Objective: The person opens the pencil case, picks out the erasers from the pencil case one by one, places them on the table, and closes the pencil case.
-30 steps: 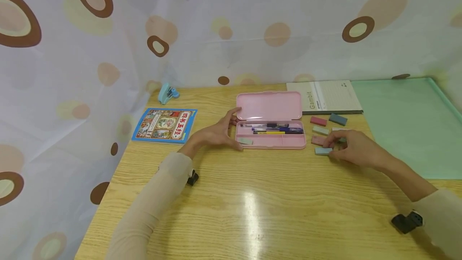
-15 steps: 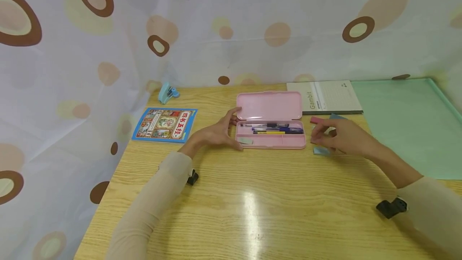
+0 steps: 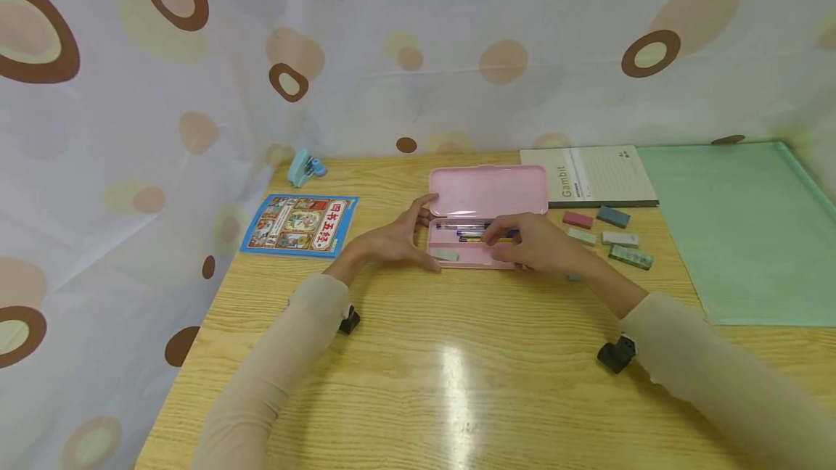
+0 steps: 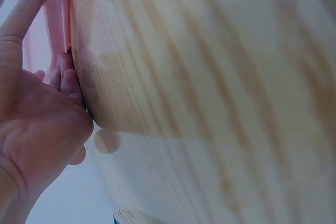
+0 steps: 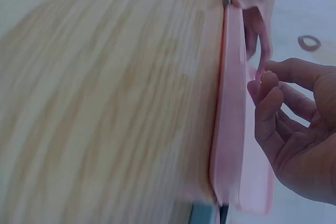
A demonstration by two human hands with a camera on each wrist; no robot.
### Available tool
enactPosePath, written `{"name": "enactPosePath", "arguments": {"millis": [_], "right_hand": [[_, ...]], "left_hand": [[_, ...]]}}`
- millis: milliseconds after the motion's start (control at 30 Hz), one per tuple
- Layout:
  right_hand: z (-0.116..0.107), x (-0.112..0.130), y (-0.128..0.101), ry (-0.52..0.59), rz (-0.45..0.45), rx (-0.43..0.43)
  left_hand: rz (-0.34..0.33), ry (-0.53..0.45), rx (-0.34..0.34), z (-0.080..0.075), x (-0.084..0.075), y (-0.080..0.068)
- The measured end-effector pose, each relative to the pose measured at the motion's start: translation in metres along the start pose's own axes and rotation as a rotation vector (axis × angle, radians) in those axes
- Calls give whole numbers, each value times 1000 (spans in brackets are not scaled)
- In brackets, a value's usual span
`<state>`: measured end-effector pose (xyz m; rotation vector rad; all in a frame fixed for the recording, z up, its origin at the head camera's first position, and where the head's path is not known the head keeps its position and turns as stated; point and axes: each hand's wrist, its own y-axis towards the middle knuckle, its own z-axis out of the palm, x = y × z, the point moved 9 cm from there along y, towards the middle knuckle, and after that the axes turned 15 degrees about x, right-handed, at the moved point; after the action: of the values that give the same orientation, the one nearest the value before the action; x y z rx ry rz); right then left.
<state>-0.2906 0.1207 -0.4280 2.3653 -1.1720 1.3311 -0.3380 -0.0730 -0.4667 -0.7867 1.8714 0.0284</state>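
Observation:
An open pink pencil case point(image 3: 488, 193) lies on the table, its lid tipped back. Pens point(image 3: 469, 233) fill its rear compartment, and a pale green eraser point(image 3: 446, 254) sits at the front left. My left hand point(image 3: 392, 241) holds the left end of the case, thumb at the front corner and fingers by the hinge. Over the right half of the case is my right hand point(image 3: 538, 244), thumb and fingertips pinched together in the right wrist view. What they pinch looks like a small eraser, almost wholly hidden by the fingers.
Several erasers lie right of the case, among them a red one point(image 3: 578, 220), a dark blue one point(image 3: 613, 216) and a patterned green one point(image 3: 630, 257). Behind them is a notebook point(image 3: 607, 172); a green mat point(image 3: 751, 238) covers the right. A booklet point(image 3: 300, 225) and small blue stapler-like device point(image 3: 302, 168) are left.
My right hand has lifted from among the erasers and travelled left to above the pencil case, fingers pinched. The left hand has stayed at the case's left end.

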Motion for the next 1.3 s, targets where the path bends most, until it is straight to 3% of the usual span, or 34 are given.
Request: {"name": "enactPosePath", "arguments": {"millis": [100, 333, 733, 1100, 1300], "right_hand": [[13, 10, 14, -52, -21, 19], [29, 29, 31, -30, 5, 36], [38, 34, 44, -22, 54, 0], [34, 39, 49, -91, -27, -89], [34, 40, 49, -135, -10, -93]], "left_hand": [[5, -4, -1, 0, -1, 0], [-1, -1, -5, 0, -2, 0], [-27, 3, -11, 0, 0, -2], [-20, 13, -4, 0, 0, -1], [-21, 22, -4, 0, 0, -1]]}}
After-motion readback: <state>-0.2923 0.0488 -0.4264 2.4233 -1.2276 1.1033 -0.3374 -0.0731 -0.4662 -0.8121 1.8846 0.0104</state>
